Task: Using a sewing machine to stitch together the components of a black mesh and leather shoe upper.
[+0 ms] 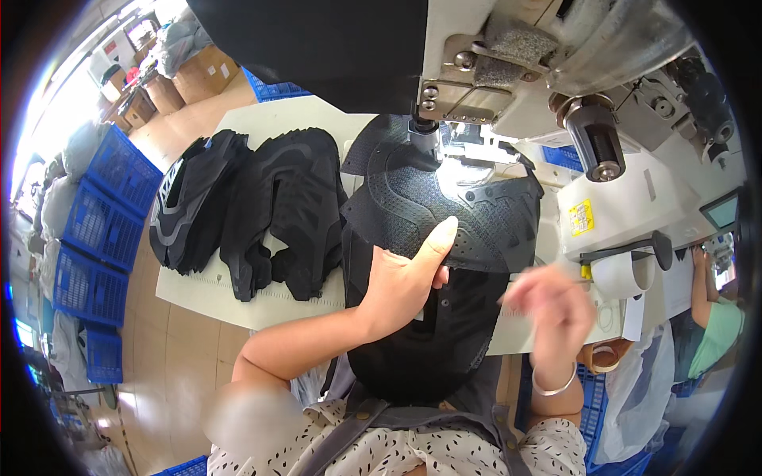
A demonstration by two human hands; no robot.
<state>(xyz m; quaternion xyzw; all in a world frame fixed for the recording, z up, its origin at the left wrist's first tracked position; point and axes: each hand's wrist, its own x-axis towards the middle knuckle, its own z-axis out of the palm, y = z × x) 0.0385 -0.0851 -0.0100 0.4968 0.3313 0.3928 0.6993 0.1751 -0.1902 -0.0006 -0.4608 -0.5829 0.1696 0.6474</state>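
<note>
At frame centre, the left hand, thumb uppermost, clamps one black perforated panel; right of centre, the right hand, too blurred to judge; centre left, two dark stacks.

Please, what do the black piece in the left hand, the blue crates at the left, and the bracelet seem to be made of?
Black piece: probably synthetic textile, matte with some sheen under the light; it shows mesh-like texture and small holes.
Blue crates: likely moulded plastic, slightly glossy, judging by lattice walls and uniform colour.
Bracelet: perhaps polished metal, as it looks smooth and silvery.
</note>
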